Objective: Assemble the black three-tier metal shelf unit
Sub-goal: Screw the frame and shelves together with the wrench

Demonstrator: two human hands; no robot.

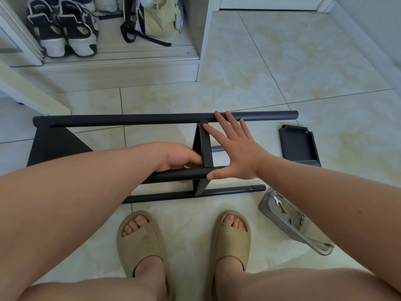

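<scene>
While left grip (180, 158) clasps pole (173, 175), shelf (206, 146) touches grip.

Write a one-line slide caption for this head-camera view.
Left hand grips the black shelf frame lying on the tiled floor while the open right hand braces its middle tier.

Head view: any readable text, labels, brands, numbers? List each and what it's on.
No text can be read.
Sneakers: insole marks, too blurred to read.
Green bag: cartoon patch, no legible words.
No print visible on the black shelf frame, the loose shelf panel or the clear hardware tray.
</scene>
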